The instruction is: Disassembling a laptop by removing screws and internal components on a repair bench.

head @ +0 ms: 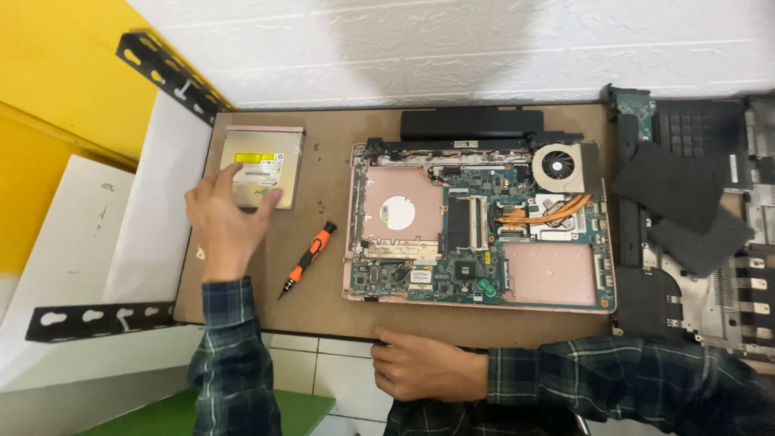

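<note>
Brown board against white wall. Left hand, fingers spread, resting on optical drive at 10 o'clock. Right hand loosely curled, empty, on 6 o'clock edge. Opened laptop centre; screwdriver between. Step, judged: drive removed, being set aside; next calls for screwdriver pickup.

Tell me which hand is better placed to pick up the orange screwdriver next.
Probably the left hand: it rests on the optical drive, close above the screwdriver. The right hand sits at the board's near edge, farther away.
</note>
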